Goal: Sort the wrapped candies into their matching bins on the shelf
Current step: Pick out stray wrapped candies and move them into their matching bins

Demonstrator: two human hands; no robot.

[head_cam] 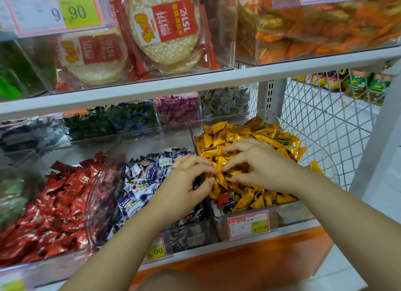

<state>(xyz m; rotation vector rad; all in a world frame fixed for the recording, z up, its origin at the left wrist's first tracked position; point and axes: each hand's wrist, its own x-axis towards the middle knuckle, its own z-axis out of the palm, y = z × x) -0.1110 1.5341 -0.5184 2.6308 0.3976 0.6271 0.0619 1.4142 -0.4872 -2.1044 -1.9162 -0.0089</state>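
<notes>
**Forearms (134,232) reaching to the candy bins**

Both forearms are extended from the near edge toward the right bin (288,212). The left hand (184,182) and right hand (258,165) are brought together there, over the yellow candies (260,134). The fingers of both hands are curled, with the tips almost meeting at one yellow wrapper. Whether either hand has actually pinched a piece cannot be told.

A red candy (223,198) and a dark-wrapped candy (231,202) touching it lie among the yellow ones, near the bin's front wall. These two are judged to be misplaced. Matching red candies (60,193) fill the left bin, and purple-and-white candies (147,175) fill the middle one.

Each piece is expected to be light, small and slick in its crinkly wrapper. It is best pinched across the plump body rather than by the thin crimped ends.
</notes>
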